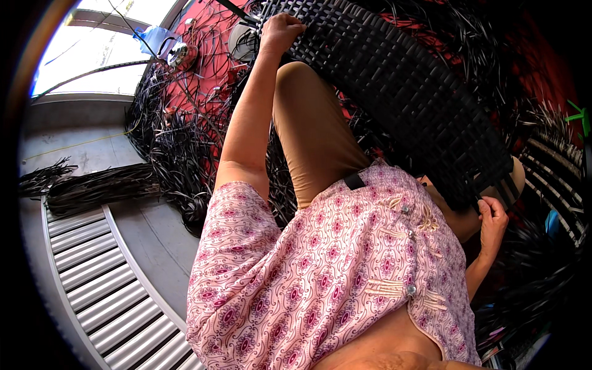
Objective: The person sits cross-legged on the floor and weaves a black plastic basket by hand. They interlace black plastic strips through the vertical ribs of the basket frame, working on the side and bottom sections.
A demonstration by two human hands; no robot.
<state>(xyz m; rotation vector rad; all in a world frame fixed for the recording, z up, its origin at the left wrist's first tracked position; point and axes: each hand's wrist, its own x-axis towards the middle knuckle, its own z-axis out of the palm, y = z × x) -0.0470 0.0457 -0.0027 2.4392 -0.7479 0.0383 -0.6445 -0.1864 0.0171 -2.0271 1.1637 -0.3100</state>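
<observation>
A dark woven panel (394, 86) of flat black plastic strips slants across my lap, from the upper middle down to the right. My left hand (282, 34) is closed at its upper left edge, fingers curled on the weave. Whether a single strip is also in those fingers, I cannot tell. At the panel's lower right end, loose strip ends stick out, and my right hand (493, 219) pinches a black plastic strip (475, 190) there between thumb and fingers.
Tangled black strips (179, 142) lie in heaps on a red floor covering (200, 52). On the left are a bundle of strips (102, 188) and a slatted metal rack (114, 277). A striped woven piece (555, 179) and a green object (578, 117) are at the far right.
</observation>
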